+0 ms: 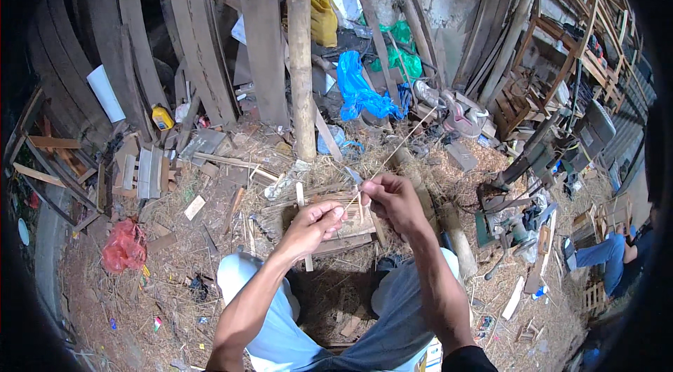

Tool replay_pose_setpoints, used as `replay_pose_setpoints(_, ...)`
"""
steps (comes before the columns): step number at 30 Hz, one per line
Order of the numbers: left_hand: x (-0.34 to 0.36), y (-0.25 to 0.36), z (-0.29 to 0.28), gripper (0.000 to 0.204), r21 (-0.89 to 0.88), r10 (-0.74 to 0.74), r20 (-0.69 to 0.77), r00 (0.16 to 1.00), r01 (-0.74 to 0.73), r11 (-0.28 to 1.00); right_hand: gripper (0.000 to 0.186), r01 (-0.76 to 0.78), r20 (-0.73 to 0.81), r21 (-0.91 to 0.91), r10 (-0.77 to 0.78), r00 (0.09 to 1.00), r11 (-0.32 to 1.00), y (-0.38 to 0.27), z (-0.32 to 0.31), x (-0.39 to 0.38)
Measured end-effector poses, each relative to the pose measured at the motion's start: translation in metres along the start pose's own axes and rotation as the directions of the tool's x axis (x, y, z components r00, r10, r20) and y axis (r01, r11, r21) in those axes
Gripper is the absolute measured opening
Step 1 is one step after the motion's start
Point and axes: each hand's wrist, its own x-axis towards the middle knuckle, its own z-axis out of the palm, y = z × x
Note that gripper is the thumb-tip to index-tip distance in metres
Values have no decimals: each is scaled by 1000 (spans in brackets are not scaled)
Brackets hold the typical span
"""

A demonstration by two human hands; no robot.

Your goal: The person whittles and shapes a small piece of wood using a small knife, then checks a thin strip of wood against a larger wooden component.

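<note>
A thin pale strip of wood or bamboo (402, 142) runs diagonally up and to the right through both hands. My left hand (316, 225) pinches its lower end between thumb and fingers. My right hand (392, 204) is closed on a small knife, its blade (352, 175) pointing up-left, with thumb against the strip. Below my hands, between my jeans-clad knees, lies a low pile of wood pieces and pale splints (343, 246) among shavings.
Tall planks (261, 35) and a post (301, 63) stand ahead, with blue (357, 84) and red (125, 246) plastic bags and scrap around. A metal implement on a stand (526, 161) is at right, near another person's jeans-clad leg (603, 256).
</note>
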Motion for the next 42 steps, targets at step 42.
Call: replay_pose_setpoints(42, 3, -10, 3, 22, 413, 281, -119, 952, -210, 886, 15, 42, -91, -128, -54, 994, 991, 14, 6, 9)
